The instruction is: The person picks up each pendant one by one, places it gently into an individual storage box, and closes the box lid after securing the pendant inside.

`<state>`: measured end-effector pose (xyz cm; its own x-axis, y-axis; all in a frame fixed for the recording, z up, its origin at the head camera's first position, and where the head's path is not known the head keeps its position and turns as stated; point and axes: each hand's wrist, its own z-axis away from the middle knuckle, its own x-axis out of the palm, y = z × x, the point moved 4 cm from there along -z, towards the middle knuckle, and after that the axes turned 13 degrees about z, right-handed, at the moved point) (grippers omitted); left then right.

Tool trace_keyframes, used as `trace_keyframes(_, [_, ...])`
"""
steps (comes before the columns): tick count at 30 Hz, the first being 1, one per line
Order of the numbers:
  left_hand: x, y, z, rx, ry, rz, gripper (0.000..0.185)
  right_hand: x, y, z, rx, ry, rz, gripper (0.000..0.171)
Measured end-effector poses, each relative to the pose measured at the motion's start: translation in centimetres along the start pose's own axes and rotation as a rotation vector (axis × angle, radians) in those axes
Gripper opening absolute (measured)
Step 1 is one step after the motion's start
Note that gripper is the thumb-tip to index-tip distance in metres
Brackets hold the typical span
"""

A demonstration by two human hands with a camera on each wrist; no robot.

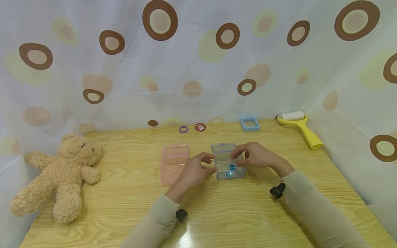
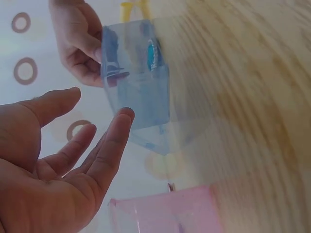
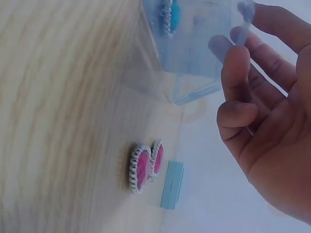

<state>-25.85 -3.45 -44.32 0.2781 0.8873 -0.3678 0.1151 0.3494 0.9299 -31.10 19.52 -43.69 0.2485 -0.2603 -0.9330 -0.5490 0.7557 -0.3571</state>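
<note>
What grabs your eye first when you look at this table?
Mid-table, both hands, the left hand and right hand, meet at a clear plastic box holding blue gems. A tan teddy bear sprawls at the left edge, and a yellow lint roller lies far right.

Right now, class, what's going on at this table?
A person sits at a wooden table with both hands at a small clear plastic box that holds blue gem-like pieces. The right hand pinches the box at its edge, while the left hand has straight fingers touching its other side. A pink box stands just to the left. A teddy bear lies at the left edge, and a yellow lint roller at the far right.
</note>
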Motion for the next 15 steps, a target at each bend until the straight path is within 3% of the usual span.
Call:
trace_keyframes(7, [-1.8, 0.0, 0.7, 0.048, -0.002, 0.085, 0.037, -1.0, 0.7, 0.4, 0.031, 0.011, -0.069, 0.027])
trace_keyframes(15, [-4.0, -0.4, 1.8, 0.09, -0.005, 0.108, 0.037, -2.0, 1.7, 0.7, 0.036, 0.063, -0.066, 0.028])
